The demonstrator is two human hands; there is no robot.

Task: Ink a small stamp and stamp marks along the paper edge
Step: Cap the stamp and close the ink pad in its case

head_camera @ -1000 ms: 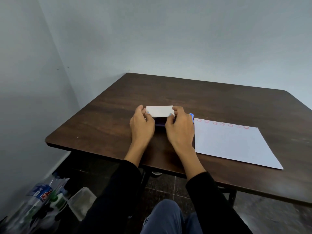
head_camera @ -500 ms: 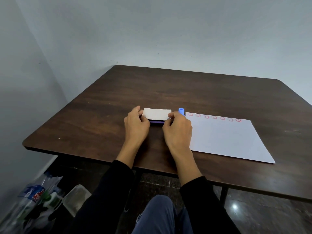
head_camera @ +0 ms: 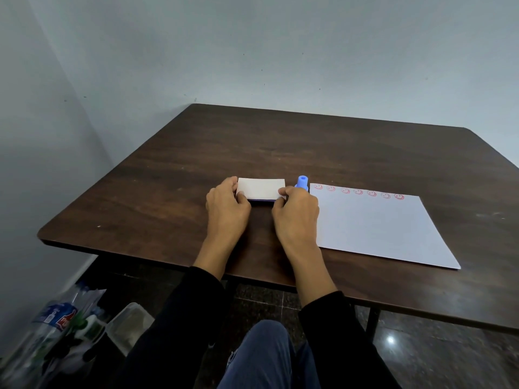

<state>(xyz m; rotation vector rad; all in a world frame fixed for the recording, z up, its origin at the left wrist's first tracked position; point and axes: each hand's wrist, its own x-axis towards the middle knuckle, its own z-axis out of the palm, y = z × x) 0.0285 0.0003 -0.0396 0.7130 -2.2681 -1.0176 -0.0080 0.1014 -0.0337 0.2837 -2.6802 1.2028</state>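
Both hands, left hand (head_camera: 226, 204) and right hand (head_camera: 297, 213), pinched the white-lidded rectangular ink pad (head_camera: 261, 189) at its ends; the small blue plastic stamp (head_camera: 302, 182) stood beside the stamped white paper sheet (head_camera: 376, 228).

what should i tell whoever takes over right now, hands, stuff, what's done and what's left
Left hand: fingers on the left end of the ink pad case, which lies on the table.
Right hand: fingers on the case's right end. The white lid looks down or nearly so; the pad itself is hidden.
Blue stamp: stands upright, free, between the case and the paper.
Done: seven red smiley marks along the paper's far edge, reaching from the left corner to near the right one.
Left: little or nothing along that edge; the other edges are bare.
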